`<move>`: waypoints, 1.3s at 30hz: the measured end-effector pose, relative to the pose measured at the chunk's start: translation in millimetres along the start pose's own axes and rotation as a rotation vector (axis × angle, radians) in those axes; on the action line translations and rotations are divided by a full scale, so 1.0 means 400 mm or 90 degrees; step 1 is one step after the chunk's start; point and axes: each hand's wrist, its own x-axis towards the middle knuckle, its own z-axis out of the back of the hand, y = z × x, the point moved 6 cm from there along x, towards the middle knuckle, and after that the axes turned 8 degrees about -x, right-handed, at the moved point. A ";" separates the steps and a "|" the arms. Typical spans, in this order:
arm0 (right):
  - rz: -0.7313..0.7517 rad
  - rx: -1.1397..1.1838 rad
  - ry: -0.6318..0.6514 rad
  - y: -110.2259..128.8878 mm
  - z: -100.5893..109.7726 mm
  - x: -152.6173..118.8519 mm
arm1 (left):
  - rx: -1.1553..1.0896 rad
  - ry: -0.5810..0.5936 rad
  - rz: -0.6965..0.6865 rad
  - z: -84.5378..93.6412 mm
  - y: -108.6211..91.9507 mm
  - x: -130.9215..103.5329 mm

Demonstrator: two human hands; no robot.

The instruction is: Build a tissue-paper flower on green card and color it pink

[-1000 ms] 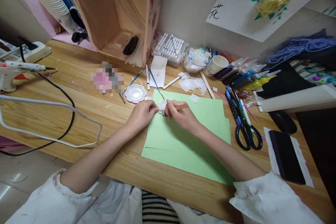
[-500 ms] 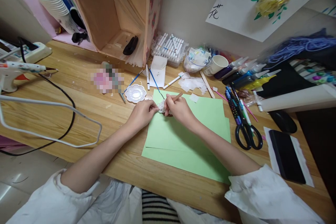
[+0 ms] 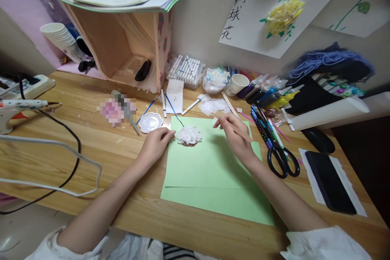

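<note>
A ruffled white paper flower (image 3: 189,134) with a brownish underside lies on the upper left of the green paper (image 3: 210,170). Close to its left edge, my left hand (image 3: 156,143) rests with thumb and fingertips pressed together; whatever is between them is too small to name. My right hand (image 3: 234,135) is raised over the right part of the green sheets, apart from the flower, its fingers curled around a light brown stick (image 3: 243,133). A small white paper square (image 3: 215,122) shows by its fingertips.
Behind the green paper lie torn white paper pieces (image 3: 211,105), markers and a white flower-shaped palette (image 3: 150,122). Black scissors (image 3: 283,162) and a phone (image 3: 330,182) are at the right. A glue gun (image 3: 18,107) and cables occupy the left.
My right hand has moved away from the flower to the right with the stick, uncovering the flower. My left hand has drawn slightly away from it. The camera view has shifted.
</note>
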 end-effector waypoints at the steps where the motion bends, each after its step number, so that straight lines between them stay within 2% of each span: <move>1: 0.006 -0.042 -0.006 -0.028 0.013 -0.002 | -0.008 -0.033 -0.005 0.008 -0.005 -0.001; 3: 0.032 -0.104 0.006 -0.078 0.020 -0.006 | -0.015 -0.088 -0.040 0.017 -0.022 -0.003; 6: 0.115 -0.161 0.023 -0.122 0.003 -0.011 | -0.008 -0.105 -0.117 0.008 -0.055 -0.009; 9: 0.179 -0.206 0.023 -0.138 -0.017 -0.009 | -0.007 -0.102 -0.165 -0.006 -0.078 -0.016; 13: 0.200 -0.218 0.019 -0.137 -0.022 0.001 | 0.000 -0.111 -0.200 -0.015 -0.090 -0.024; 16: 0.140 -0.165 -0.003 -0.117 -0.003 0.001 | 0.003 -0.114 -0.237 -0.018 -0.098 -0.035; 18: 0.034 -0.029 0.009 -0.102 0.005 -0.006 | 0.003 -0.092 -0.260 -0.025 -0.107 -0.044; 19: -0.023 0.064 0.040 -0.092 -0.001 -0.013 | -0.001 -0.072 -0.264 -0.031 -0.112 -0.048; 22: -0.116 0.290 0.209 -0.043 -0.050 -0.048 | -0.042 0.021 -0.230 -0.056 -0.120 -0.060; 25: -0.124 0.382 0.325 -0.007 -0.097 -0.086 | -0.128 0.117 -0.158 -0.081 -0.112 -0.077; 28: -0.110 0.375 0.355 -0.001 -0.123 -0.112 | -0.187 0.135 -0.074 -0.086 -0.078 -0.097; 31: -0.086 0.318 0.345 0.000 -0.125 -0.126 | -0.155 0.117 -0.020 -0.079 -0.034 -0.117; 35: 0.037 0.211 0.364 0.027 -0.122 -0.134 | -0.052 0.094 -0.016 -0.071 -0.007 -0.126; 39: 0.153 0.096 0.375 0.045 -0.142 -0.128 | 0.031 0.049 -0.052 -0.069 -0.020 -0.112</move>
